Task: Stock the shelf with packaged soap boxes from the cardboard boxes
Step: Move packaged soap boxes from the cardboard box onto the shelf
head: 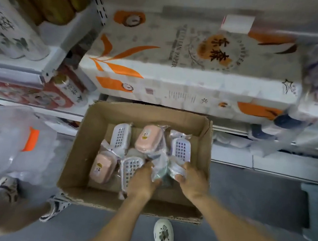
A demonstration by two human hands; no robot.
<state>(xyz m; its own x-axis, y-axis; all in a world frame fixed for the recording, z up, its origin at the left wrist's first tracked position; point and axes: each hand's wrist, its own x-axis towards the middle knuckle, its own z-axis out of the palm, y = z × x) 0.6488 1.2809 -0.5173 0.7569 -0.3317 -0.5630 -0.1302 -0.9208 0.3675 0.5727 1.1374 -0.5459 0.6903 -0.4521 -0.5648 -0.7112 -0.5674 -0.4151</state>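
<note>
Inspector: State where the stock sits.

Clerk: An open cardboard box stands on the grey floor, its far wall close under the big pack of tissue paper printed with orange leaves. Inside the box lie wrapped soap boxes: a pink one near the far wall, a second pink one against the left wall, a white perforated one beside the first pink one, another white one toward the right wall, and a third white one near the middle.

Inspector: The hands?

Clerk: Both are inside the box, near its front wall. The left hand lies over the lower end of the middle white soap box, fingers bent onto a crumpled clear wrapper. The right hand has its fingers curled round the other side of that same wrapper. Between them they grip one bagged item; it is greenish, but what it is I cannot tell through the plastic and blur.

Inspector: Surroundings?

Clerk: Left of the box, a stack of clear plastic containers with an orange clip. A second person's patterned shoes stand at the box's near left corner. A white clog stands just in front of the box. Shelf edges run to the right of it, behind.
</note>
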